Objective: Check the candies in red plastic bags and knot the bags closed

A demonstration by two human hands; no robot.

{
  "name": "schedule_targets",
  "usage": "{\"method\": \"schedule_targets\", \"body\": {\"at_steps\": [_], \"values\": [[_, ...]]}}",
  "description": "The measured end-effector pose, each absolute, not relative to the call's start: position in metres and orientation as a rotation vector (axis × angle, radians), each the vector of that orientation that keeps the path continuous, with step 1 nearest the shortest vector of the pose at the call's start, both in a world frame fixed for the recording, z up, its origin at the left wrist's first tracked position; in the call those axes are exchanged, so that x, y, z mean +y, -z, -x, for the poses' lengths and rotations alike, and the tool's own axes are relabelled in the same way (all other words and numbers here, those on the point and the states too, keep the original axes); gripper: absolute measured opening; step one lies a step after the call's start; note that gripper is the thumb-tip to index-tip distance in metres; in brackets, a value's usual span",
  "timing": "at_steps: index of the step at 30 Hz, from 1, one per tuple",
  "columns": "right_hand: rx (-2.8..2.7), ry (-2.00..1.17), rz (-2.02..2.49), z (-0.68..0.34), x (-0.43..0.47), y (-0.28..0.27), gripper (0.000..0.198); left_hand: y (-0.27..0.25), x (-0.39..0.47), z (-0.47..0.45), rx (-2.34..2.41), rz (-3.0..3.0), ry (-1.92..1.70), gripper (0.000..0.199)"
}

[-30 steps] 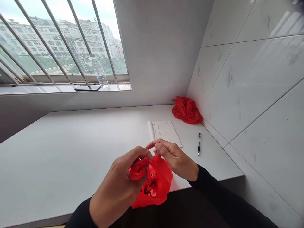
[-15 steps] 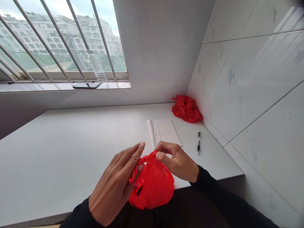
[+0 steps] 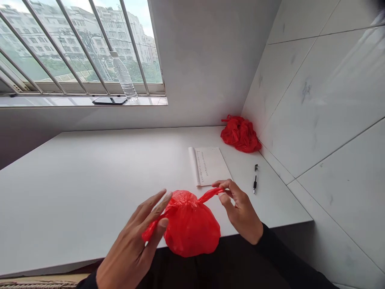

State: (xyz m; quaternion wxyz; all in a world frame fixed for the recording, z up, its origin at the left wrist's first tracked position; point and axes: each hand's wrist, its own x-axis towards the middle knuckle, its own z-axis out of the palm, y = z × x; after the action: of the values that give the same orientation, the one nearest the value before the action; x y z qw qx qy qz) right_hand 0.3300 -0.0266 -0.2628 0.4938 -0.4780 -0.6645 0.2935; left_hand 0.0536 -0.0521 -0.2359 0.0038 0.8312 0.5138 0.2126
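A rounded, filled red plastic bag (image 3: 193, 228) hangs at the near edge of the white table, gathered tight at its top. Its right handle is stretched out sideways, pinched between thumb and fingers of my right hand (image 3: 240, 210). On the other side, my left hand (image 3: 136, 233) has the left handle between its thumb and its fairly straight fingers. A loose end of that handle shows by the left palm. What the bag contains is hidden.
Beyond the bag, a notebook (image 3: 212, 164) lies folded open on the table (image 3: 99, 172). An uncapped black pen (image 3: 255, 185) is to its right. Crumpled red bags (image 3: 240, 134) sit in the wall corner. A water bottle (image 3: 124, 78) and a phone (image 3: 110, 101) rest on the windowsill.
My hands have moved apart, drawing the two handles out to either side. The bag's top is now pulled tight, and the dark opening on its left side no longer shows.
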Motion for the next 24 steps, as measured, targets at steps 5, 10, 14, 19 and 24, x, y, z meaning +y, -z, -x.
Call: {"method": "schedule_targets", "body": {"at_steps": [5,10,14,19,24], "values": [[-1.819,-0.655,0.93,-0.286,-0.05,0.287,0.014,0.27,-0.044,-0.082,1.327,-2.743,-0.449,0.068],[-1.936,-0.503,0.997,-0.279,-0.042,0.338,0.017,0.305,-0.042,-0.08,1.372,-2.603,-0.36,0.057],[-1.819,-0.634,1.015,-0.286,-0.039,0.335,0.016,0.295,-0.037,-0.08,1.379,-2.477,-0.442,0.047],[-1.339,-1.123,1.051,-0.309,-0.049,0.304,0.023,0.252,-0.041,-0.074,1.567,-2.159,-0.659,0.05],[-1.092,-1.28,1.162,-0.346,-0.042,0.338,0.015,0.231,-0.062,-0.071,1.748,-1.706,-0.737,0.063]]}}
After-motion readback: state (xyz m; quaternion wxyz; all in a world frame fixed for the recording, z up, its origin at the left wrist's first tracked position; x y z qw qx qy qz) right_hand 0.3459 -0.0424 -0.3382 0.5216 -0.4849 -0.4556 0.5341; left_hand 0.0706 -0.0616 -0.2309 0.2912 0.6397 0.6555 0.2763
